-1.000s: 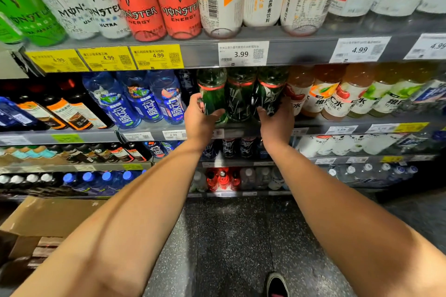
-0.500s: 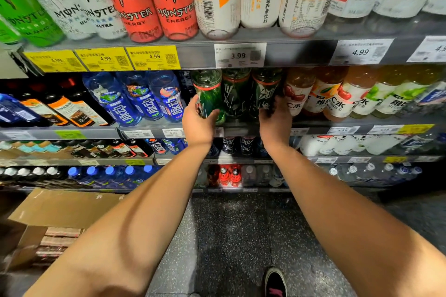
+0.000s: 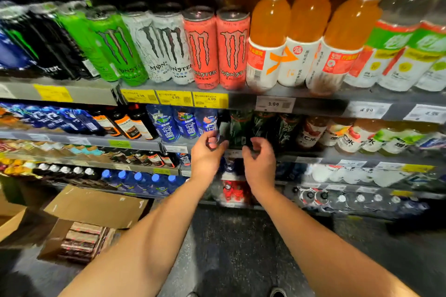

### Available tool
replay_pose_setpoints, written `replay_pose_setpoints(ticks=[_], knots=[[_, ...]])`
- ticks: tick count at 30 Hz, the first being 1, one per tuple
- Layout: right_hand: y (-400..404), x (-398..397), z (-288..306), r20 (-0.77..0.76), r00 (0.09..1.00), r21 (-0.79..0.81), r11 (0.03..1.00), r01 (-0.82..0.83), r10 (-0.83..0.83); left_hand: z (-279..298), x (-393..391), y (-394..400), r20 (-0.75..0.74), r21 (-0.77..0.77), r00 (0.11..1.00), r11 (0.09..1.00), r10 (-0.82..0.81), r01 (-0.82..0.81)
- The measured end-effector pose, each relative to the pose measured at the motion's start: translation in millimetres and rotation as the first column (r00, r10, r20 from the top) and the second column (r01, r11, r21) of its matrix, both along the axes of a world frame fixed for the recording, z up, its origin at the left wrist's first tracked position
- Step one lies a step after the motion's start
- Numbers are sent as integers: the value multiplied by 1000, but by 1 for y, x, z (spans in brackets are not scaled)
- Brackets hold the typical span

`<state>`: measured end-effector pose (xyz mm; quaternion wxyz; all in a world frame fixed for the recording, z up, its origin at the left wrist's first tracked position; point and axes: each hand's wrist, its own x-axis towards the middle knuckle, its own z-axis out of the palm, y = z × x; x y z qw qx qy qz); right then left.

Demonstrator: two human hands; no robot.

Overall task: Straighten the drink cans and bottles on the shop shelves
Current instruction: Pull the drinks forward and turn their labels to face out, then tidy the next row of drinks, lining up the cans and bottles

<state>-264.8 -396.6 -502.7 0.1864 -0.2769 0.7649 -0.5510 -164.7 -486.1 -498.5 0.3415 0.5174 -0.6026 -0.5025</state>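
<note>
Three dark green bottles (image 3: 241, 128) stand in a row on the second shelf (image 3: 311, 155), under the 3.99 price tag (image 3: 275, 103). My left hand (image 3: 207, 155) hovers just in front of the leftmost green bottle, fingers loosely curled, holding nothing. My right hand (image 3: 260, 164) hangs beside it, a little lower, in front of the shelf edge, also loosely curled and holding nothing. Both hands are apart from the bottles. The view is blurred by motion.
Blue bottles (image 3: 185, 125) stand left of the green ones, juice bottles (image 3: 311, 132) to the right. Monster cans (image 3: 217, 48) and orange bottles (image 3: 270, 38) fill the shelf above. An opened cardboard box (image 3: 96, 205) sits on the floor at the lower left.
Both hands have let go of the green bottles and drawn back from the shelf. The camera has tilted up, showing the whole upper shelf.
</note>
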Motion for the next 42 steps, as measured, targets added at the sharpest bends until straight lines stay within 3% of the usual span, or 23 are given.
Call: replay_pose_setpoints(ticks=[9, 13, 17, 21, 25, 29, 34, 39, 42], knots=[[11, 33, 146, -96, 993, -54, 996, 70, -75, 139, 38, 9, 4, -153, 978, 966, -208, 206], [16, 37, 219, -73, 990, -164, 981, 107, -120, 211, 49, 13, -219, -203, 905, 925, -364, 322], [22, 29, 295, -139, 989, -304, 952, 13, -58, 283, 52, 13, -331, -275, 845, 900, -419, 339], [19, 30, 371, -249, 968, -406, 908, -102, -3, 367, 56, 16, -341, -434, 837, 862, -427, 263], [9, 37, 430, -349, 931, -412, 875, -256, 108, 440, 68, 11, -317, -542, 848, 815, -425, 206], [-10, 40, 473, -409, 892, -404, 838, -366, 192, 478, 88, -15, -234, -653, 914, 750, -333, 106], [-48, 40, 517, -491, 842, -341, 839, -423, 225, 492, 106, -61, -120, -723, 991, 690, -66, -41], [-102, 34, 555, -693, 664, -74, 888, -453, 281, 492, 111, -99, 34, -775, 995, 631, 90, -31], [-134, 31, 570, -737, 580, 86, 900, -427, 346, 491, 110, -117, 92, -800, 987, 600, 131, -5]])
